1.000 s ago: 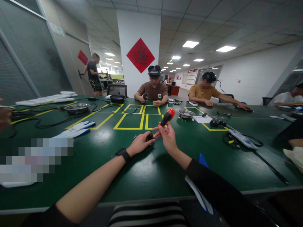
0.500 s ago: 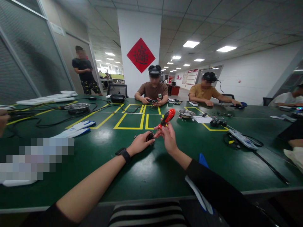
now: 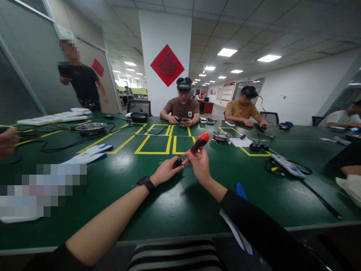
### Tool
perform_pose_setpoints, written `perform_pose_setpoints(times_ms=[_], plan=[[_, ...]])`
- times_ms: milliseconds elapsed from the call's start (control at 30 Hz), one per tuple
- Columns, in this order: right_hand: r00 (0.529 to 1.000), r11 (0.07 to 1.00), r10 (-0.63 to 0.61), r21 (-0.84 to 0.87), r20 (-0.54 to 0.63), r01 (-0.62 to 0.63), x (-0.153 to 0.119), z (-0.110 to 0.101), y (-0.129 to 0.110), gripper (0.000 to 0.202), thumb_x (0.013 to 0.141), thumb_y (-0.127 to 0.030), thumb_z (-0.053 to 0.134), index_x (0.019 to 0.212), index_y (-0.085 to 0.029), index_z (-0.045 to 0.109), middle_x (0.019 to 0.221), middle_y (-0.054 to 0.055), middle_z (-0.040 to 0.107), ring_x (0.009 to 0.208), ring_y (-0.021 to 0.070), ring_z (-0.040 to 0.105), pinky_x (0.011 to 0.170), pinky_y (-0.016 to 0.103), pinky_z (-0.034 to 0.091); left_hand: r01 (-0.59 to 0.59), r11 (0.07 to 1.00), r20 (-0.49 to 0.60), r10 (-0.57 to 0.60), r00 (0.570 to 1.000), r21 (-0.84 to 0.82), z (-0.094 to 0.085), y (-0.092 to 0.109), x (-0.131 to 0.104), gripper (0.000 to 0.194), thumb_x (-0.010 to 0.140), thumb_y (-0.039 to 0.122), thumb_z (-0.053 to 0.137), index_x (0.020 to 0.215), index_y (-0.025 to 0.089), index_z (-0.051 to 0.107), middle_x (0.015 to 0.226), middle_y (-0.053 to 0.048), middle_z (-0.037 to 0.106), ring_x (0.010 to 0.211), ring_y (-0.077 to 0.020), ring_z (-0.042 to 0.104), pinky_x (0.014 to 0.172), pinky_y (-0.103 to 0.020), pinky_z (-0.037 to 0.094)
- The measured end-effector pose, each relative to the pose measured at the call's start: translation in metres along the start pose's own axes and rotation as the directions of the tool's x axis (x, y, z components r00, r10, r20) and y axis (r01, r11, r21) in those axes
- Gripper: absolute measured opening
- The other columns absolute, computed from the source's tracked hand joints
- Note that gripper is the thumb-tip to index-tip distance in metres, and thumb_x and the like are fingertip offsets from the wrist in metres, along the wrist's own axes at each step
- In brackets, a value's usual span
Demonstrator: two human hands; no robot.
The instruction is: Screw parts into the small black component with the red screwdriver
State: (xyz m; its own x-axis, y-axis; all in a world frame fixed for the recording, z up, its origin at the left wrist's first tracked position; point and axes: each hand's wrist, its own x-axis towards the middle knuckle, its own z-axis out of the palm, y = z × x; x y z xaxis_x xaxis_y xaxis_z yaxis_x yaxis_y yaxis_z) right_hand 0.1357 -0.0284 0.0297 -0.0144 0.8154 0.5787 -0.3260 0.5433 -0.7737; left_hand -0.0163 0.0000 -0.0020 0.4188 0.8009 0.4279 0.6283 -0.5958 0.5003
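Observation:
My right hand [image 3: 200, 165] is closed around a red and black screwdriver [image 3: 200, 143], its handle pointing up and to the right. The screwdriver's tip is hidden at the fingers. My left hand [image 3: 166, 171], with a black watch on the wrist, grips a small black part [image 3: 178, 162] whose kind I cannot make out. Both hands are close together above the green table [image 3: 169, 226], the right fingertips beside the black part. A tiny dark piece [image 3: 160, 162] lies just left of my left hand.
White-blue gloves [image 3: 93, 153] lie at left, another glove [image 3: 234, 227] under my right arm. Metal bowls [image 3: 91, 128] [image 3: 221, 135], black blocks [image 3: 259, 146], a power strip [image 3: 287, 165] and cables are on the table. Co-workers [image 3: 183, 107] [image 3: 242, 109] sit opposite.
The screwdriver handle has tilted slightly lower as my right fingers shifted on it. My left hand stays almost still. A standing person at left has moved leftward, and the far-right co-worker's hand has drawn back.

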Motion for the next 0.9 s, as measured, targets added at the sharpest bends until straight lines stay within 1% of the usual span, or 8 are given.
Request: perform_pose_setpoints(times_ms=[100, 267, 433, 533, 600, 733, 800, 900], plan=[[1.0, 1.0, 0.005, 0.0, -0.01, -0.005, 0.0007, -0.001, -0.0009, 0.031, 0.077, -0.03, 0.06, 0.098, -0.023, 0.037, 0.077, -0.003, 0.063, 0.052, 0.0092, 0.06, 0.053, 0.022, 0.051, 0.011, 1.0, 0.003, -0.011, 1.0, 0.003, -0.0003, 0.0008, 0.0003, 0.028, 0.079, 0.044, 0.05, 0.087, 0.018, 0.052, 0.068, 0.0, 0.056, 0.059, -0.014, 0.05, 0.056, -0.023, 0.033], [1.0, 1.0, 0.012, 0.024, 0.015, -0.013, 0.0008, -0.0028, -0.0028, 0.028, 0.083, -0.034, 0.05, 0.107, -0.022, 0.04, 0.084, 0.001, 0.064, 0.054, 0.0088, 0.06, 0.052, 0.022, 0.049, 0.02, 1.0, 0.003, -0.02, 1.0, 0.001, -0.0008, 0.0023, 0.0001, 0.029, 0.079, 0.045, 0.05, 0.088, 0.018, 0.052, 0.069, 0.0, 0.056, 0.06, -0.0141, 0.05, 0.056, -0.023, 0.033], [1.0, 1.0, 0.006, -0.019, 0.017, -0.005, 0.0011, -0.003, -0.0021, 0.023, 0.084, -0.034, 0.05, 0.101, -0.02, 0.047, 0.088, 0.003, 0.064, 0.054, 0.0084, 0.059, 0.052, 0.022, 0.049, 0.008, 1.0, 0.004, -0.008, 1.0, -0.002, -0.0009, 0.0021, -0.0001, 0.029, 0.079, 0.045, 0.049, 0.087, 0.017, 0.052, 0.068, 0.0, 0.056, 0.059, -0.0141, 0.05, 0.056, -0.023, 0.033], [1.0, 0.999, 0.0, -0.042, 0.011, 0.0, 0.0016, -0.0022, -0.0014, 0.023, 0.083, -0.034, 0.05, 0.101, -0.021, 0.047, 0.088, 0.003, 0.064, 0.054, 0.0083, 0.058, 0.05, 0.021, 0.047, 0.015, 1.0, 0.008, -0.015, 1.0, -0.007, -0.0007, 0.0019, 0.0002, 0.029, 0.079, 0.045, 0.05, 0.086, 0.017, 0.053, 0.067, 0.0, 0.056, 0.058, -0.0136, 0.049, 0.055, -0.023, 0.033], [1.0, 0.998, -0.015, -0.062, -0.013, 0.014, 0.0018, -0.0015, -0.0012, 0.023, 0.081, -0.033, 0.053, 0.1, -0.021, 0.046, 0.085, 0.002, 0.064, 0.056, 0.0084, 0.057, 0.049, 0.02, 0.046, 0.023, 1.0, 0.008, -0.023, 1.0, -0.016, -0.0005, 0.0019, 0.0004, 0.028, 0.079, 0.043, 0.051, 0.088, 0.017, 0.054, 0.068, 0.0, 0.056, 0.059, -0.0136, 0.049, 0.056, -0.023, 0.034], [0.995, 0.995, -0.067, -0.082, -0.074, 0.061, 0.001, 0.0002, -0.0021, 0.024, 0.077, -0.027, 0.059, 0.095, -0.021, 0.044, 0.078, -0.001, 0.061, 0.067, 0.0108, 0.061, 0.06, 0.023, 0.049, 0.019, 0.999, 0.004, -0.019, 1.0, -0.029, -0.0004, 0.002, 0.0004, 0.028, 0.079, 0.042, 0.051, 0.093, 0.018, 0.055, 0.072, -0.001, 0.058, 0.063, -0.0143, 0.051, 0.057, -0.023, 0.035], [0.995, 0.995, -0.062, -0.082, -0.076, 0.055, 0.0002, 0.0008, -0.0029, 0.028, 0.076, -0.026, 0.061, 0.096, -0.022, 0.042, 0.076, -0.003, 0.06, 0.066, 0.0112, 0.061, 0.057, 0.022, 0.048, 0.011, 1.0, 0.004, -0.011, 1.0, -0.026, -0.0005, 0.002, 0.0001, 0.028, 0.079, 0.042, 0.051, 0.093, 0.018, 0.055, 0.072, -0.001, 0.058, 0.062, -0.0142, 0.051, 0.057, -0.023, 0.034], [0.998, 0.997, -0.024, -0.075, -0.056, 0.02, -0.0009, 0.0008, -0.0035, 0.035, 0.074, -0.026, 0.063, 0.098, -0.023, 0.038, 0.075, -0.004, 0.06, 0.052, 0.008, 0.056, 0.045, 0.018, 0.043, 0.001, 1.0, 0.006, -0.001, 1.0, -0.017, -0.0006, 0.0015, -0.0001, 0.029, 0.079, 0.043, 0.05, 0.094, 0.018, 0.054, 0.073, -0.001, 0.059, 0.061, -0.014, 0.051, 0.056, -0.023, 0.033]])
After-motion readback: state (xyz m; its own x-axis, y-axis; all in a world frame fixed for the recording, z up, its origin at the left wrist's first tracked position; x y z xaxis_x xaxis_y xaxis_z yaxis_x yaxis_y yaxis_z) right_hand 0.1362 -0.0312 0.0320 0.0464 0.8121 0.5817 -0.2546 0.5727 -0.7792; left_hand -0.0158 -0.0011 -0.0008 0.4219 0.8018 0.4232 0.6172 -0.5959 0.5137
